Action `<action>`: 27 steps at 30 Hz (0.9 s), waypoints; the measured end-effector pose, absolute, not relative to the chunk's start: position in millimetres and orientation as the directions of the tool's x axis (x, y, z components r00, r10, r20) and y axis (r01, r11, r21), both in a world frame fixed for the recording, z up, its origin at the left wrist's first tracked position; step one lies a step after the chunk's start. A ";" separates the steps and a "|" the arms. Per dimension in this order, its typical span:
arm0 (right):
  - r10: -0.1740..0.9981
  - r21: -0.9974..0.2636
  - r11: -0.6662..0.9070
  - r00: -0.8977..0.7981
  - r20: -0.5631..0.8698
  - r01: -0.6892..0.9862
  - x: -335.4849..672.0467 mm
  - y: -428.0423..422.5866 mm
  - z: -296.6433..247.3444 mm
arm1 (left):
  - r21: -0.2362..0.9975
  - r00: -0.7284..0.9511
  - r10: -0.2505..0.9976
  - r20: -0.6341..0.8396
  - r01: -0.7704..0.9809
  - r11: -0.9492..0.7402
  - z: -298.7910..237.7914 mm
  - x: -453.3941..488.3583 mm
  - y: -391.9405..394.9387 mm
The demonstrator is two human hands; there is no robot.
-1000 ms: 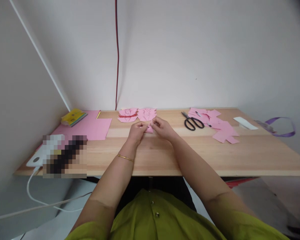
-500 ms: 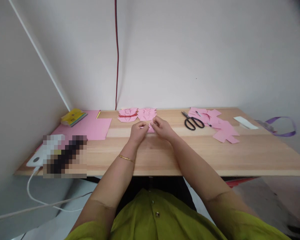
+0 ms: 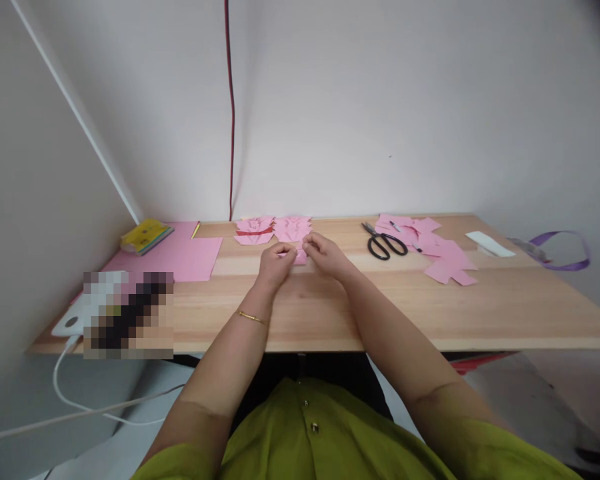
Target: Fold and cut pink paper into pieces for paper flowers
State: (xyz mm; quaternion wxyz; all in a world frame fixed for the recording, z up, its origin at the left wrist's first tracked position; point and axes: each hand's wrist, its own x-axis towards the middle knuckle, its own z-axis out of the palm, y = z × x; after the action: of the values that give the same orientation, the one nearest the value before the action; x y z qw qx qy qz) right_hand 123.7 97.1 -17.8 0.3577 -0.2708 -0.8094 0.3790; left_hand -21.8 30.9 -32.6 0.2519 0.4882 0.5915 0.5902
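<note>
Between my two hands is a small piece of pink paper (image 3: 300, 256), partly covered by the fingers. My left hand (image 3: 276, 261) pinches it from the left side, thumb and fingers closed. From the right, my right hand (image 3: 325, 255) is closed on the paper's other edge, its fingertips near those of the left. Just beyond the hands lie folded pink paper shapes: a stack with a red strip (image 3: 255, 231) and another stack (image 3: 293, 229) touching its right side.
Black-handled scissors (image 3: 387, 245) lie to the right, beside pink paper scraps (image 3: 447, 259) with pens. A white strip (image 3: 490, 244) is farther right. On the left are pink sheets (image 3: 195, 259), a yellow packet (image 3: 144, 236) and a white device (image 3: 73, 321) with a cable.
The view has shifted very slightly. Both hands stay in nearly the same place, still closed on the pink paper, with only small finger movement.
</note>
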 end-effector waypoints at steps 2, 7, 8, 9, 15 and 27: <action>0.729 -0.848 0.510 -0.597 0.337 0.144 124.6 98.4 -17.1 | 0.946 -0.403 0.870 0.283 0.267 -0.185 -32.6 -21.8 31.4; 0.747 -0.887 0.442 -0.602 0.281 0.136 125.7 99.9 -16.4 | 0.948 -0.417 0.859 0.296 0.235 -0.213 -32.3 -21.8 31.9; 0.748 -0.888 0.437 -0.606 0.270 0.145 125.8 99.7 -16.1 | 0.949 -0.415 0.860 0.297 0.232 -0.215 -32.5 -22.0 31.9; 0.750 -0.892 0.425 -0.610 0.255 0.150 126.0 99.3 -15.6 | 0.949 -0.412 0.862 0.295 0.228 -0.216 -32.8 -22.2 31.9; 0.750 -0.932 0.339 -0.635 0.185 0.129 126.3 98.1 -13.7 | 0.951 -0.409 0.864 0.294 0.220 -0.220 -36.4 -24.0 33.3; 0.750 -0.871 0.460 -0.600 0.277 0.173 122.6 92.3 -15.8 | 0.920 -0.355 0.865 0.356 0.295 -0.258 -30.9 -21.8 30.2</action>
State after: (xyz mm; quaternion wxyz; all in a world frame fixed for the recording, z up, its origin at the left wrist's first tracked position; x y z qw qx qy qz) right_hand 122.6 92.3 -15.8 0.3368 -0.2939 -0.7851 0.4287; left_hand -21.8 30.2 -30.9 0.2367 0.5163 0.5613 0.6020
